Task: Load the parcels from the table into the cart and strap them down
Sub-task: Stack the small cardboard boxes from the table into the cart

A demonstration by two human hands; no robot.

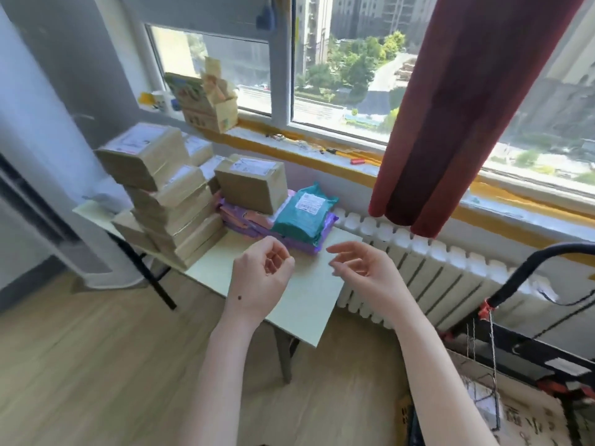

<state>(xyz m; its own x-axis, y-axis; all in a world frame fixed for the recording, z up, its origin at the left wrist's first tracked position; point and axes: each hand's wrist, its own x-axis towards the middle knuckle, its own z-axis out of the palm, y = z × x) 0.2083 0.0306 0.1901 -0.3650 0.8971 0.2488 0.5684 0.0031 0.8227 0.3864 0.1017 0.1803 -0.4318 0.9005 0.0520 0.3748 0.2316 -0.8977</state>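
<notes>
A pale table [309, 304] carries a tall stack of brown cardboard parcels [167, 201] on its left side. A single brown box [252, 185] sits on purple mailer bags [248, 225], and a teal mailer bag [304, 214] lies on top of them at the right. My left hand [260, 278] hovers over the table's front part, its fingers loosely curled and holding nothing. My right hand [360, 268] is beside it, fingers relaxed and empty. The cart [528, 355], black-framed with a curved handle, stands at the lower right with strings hanging on it.
A white radiator [428, 272] runs under the window behind the table. A dark red curtain [457, 107] hangs over it. An open printed carton [209, 104] stands on the windowsill. A grey cabinet [35, 201] stands at the left on a wooden floor.
</notes>
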